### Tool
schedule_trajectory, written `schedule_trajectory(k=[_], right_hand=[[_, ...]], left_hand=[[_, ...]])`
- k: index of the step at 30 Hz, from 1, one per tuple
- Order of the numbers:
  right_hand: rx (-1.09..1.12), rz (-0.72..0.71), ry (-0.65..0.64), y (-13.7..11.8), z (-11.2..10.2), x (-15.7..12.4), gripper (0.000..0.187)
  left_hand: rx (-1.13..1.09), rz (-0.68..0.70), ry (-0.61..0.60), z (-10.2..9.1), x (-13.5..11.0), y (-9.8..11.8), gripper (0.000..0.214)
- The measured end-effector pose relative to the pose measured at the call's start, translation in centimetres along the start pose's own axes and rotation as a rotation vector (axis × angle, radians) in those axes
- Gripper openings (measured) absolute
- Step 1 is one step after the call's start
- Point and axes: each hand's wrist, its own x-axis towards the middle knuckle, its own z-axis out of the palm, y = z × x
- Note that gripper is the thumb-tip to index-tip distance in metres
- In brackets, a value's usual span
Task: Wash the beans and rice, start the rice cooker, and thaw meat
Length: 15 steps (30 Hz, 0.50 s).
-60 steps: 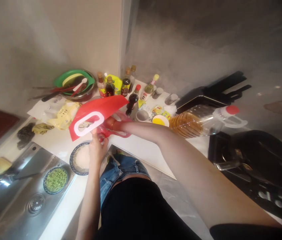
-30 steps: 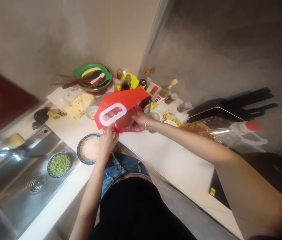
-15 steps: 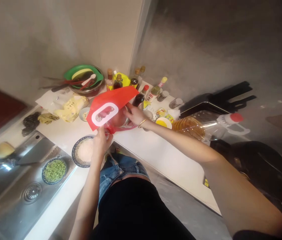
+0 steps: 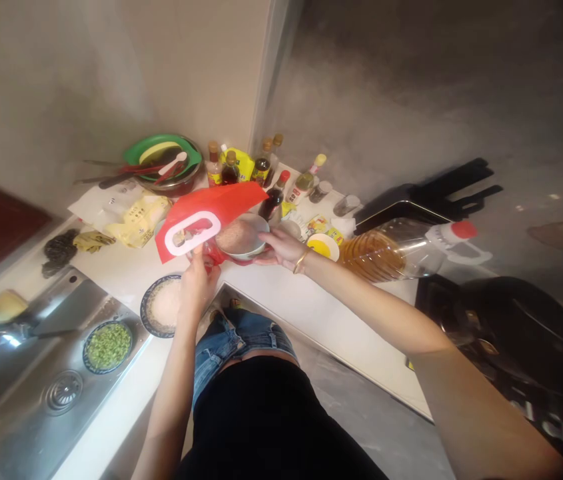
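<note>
As seen in the head view, the white bowl (image 4: 256, 224) is at the mouth of the red bag (image 4: 234, 195), above the counter (image 4: 311, 300), and contains a brownish, grainy mass. The right hand (image 4: 281, 248) is part-open around the bowl's right side, thumb at the rim, fingers beneath. The left hand (image 4: 201, 277) has its fingers pinched closed on the bag's edge, just below the white handle (image 4: 211, 231). A blue-rimmed dish (image 4: 144, 308) near the left hand contains white material; a second dish (image 4: 84, 352), in the sink (image 4: 21, 427), contains chopped greens. The oil bottle (image 4: 386, 250) contains amber liquid. Orientation: the bowl's opening faces up and leftward; the bag's long axis (parallel to its handle) runs from lower left to upper right.
</note>
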Motion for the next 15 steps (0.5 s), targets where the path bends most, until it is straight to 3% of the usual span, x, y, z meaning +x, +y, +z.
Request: schedule_trajectory(k=[2, 6, 8, 12, 15], right_hand=[[-0.058, 0.008, 0.025, -0.2, 0.0, -0.3, 0.022], [-0.309, -0.206, 0.071, -0.1, -0.4, 0.6, 0.047], [-0.369, -0.246, 0.078, 0.2, -0.6, 1.4, 0.054], [-0.348, -0.25, 0.104, 0.4, -0.9, 1.4, 0.054], [-0.218, -0.168, 0.113, 0.1, -1.2, 0.4, 0.044]], left_hand=[[-0.015, -0.008, 0.005, 0.0, 0.0, 0.0, 0.07], [-0.026, -0.03, -0.008, -0.2, 0.2, 0.1, 0.072], [-0.011, -0.044, -0.014, -0.3, 0.2, 0.2, 0.071], [0.001, -0.046, -0.047, -0.4, 0.0, 0.2, 0.068], [-0.005, -0.033, -0.062, -0.4, -0.1, 0.0, 0.068]])
